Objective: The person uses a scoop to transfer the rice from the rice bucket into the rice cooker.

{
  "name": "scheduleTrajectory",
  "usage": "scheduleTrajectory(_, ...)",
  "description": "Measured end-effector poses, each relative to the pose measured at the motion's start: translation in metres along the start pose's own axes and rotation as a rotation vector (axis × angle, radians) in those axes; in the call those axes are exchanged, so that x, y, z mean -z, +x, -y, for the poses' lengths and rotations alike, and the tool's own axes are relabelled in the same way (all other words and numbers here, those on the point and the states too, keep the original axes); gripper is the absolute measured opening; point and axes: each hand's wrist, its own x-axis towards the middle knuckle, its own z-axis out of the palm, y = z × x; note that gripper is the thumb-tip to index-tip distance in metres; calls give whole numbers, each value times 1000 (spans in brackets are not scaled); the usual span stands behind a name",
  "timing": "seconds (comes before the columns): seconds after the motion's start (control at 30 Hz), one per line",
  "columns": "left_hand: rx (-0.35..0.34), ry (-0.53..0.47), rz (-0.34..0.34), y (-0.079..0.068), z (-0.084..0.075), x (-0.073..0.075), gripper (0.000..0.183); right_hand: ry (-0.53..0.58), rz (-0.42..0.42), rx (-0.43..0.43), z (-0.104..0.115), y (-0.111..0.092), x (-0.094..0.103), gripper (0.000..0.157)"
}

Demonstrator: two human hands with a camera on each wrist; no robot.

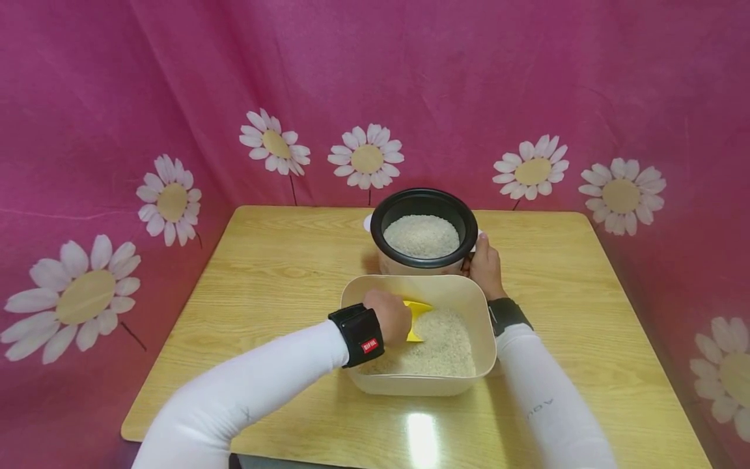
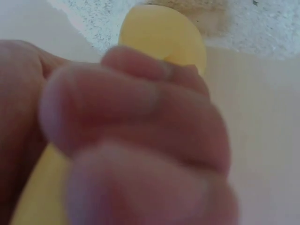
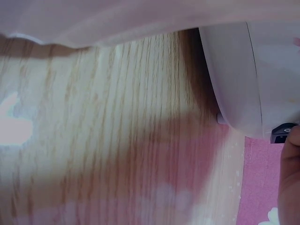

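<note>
My left hand [image 1: 389,318] reaches into a cream plastic bin [image 1: 418,385] and grips a yellow scoop [image 1: 417,311] by its handle. Rice [image 1: 448,339] covers the bin's floor, and the left wrist view shows curled fingers around the handle with the scoop's blade [image 2: 161,35] near the grains. Behind the bin stands a pale electric cooking pot [image 1: 423,262] with a black rim, holding a mound of white rice [image 1: 423,236]. At the pot's right side, my right hand [image 1: 486,266] holds its side handle. Only part of that hand shows in the right wrist view, beside the pot's pale wall [image 3: 236,79].
Bin and pot stand close together on a wooden table [image 1: 281,286]. A pink curtain [image 1: 445,78] with large daisies encloses the table at the back and both sides. The table's front edge runs below the bin.
</note>
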Motion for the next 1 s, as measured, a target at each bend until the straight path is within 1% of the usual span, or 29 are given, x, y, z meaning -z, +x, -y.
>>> scheduleTrajectory(0.13, -57, -18, -32, 0, 2, -5, 26, -6, 3, -5, 0, -1, -1, 72)
scheduleTrajectory(0.23, -106, -63, -42, 0, 6, -10, 26, -13, 12, -9, 0, -1, -1, 71)
scheduleTrajectory(0.3, -120, -114, -27, 1, 9, -12, 25, -6, 10, -14, 0, 0, -1, 71)
scheduleTrajectory(0.4, -115, -229, -3, 3, 11, -15, 26, 11, 8, -22, 1, 1, 0, 70)
scheduleTrajectory(0.53, -137, -276, 11, 7, 13, -22, 28, 26, 12, -42, 1, 2, 0, 70)
scheduleTrajectory(0.63, -131, -323, 19, 9, 15, -25, 34, 20, 16, -58, 1, 2, 2, 70)
scheduleTrajectory(0.7, -119, -383, 31, 10, 17, -26, 41, 23, 16, -66, 2, 1, 2, 69)
scheduleTrajectory(0.8, -135, -454, 61, 13, 20, -27, 49, 20, 21, -73, 2, 1, 2, 70)
scheduleTrajectory(0.9, -171, -471, 88, 16, 23, -27, 52, 13, 13, -59, 2, 2, 2, 70)
scheduleTrajectory(1.0, -170, -497, 111, 18, 27, -31, 52, 2, 3, -49, 1, 3, -1, 70)
